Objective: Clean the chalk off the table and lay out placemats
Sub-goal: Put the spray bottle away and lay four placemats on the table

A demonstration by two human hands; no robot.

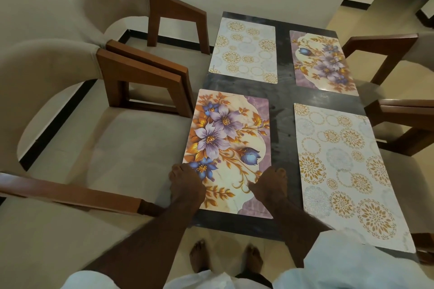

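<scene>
Several placemats lie on the dark glossy table (pixel 281 110). The near-left floral placemat (pixel 230 138) has purple and blue flowers. My left hand (pixel 185 183) grips its left edge, fingers curled over the mat's rim. My right hand (pixel 270 185) grips its right edge, thumb on top of the mat. A white placemat with gold circles (pixel 340 166) lies at the near right. A second gold-circle placemat (pixel 245 51) lies at the far left, and a second floral placemat (pixel 325 63) at the far right.
Two upholstered chairs with wooden frames (pixel 141 77) stand along the table's left side, and two more (pixel 397 110) along the right. A white wall rises behind the table. My bare feet (pixel 225 258) stand on the tiled floor at the near table edge.
</scene>
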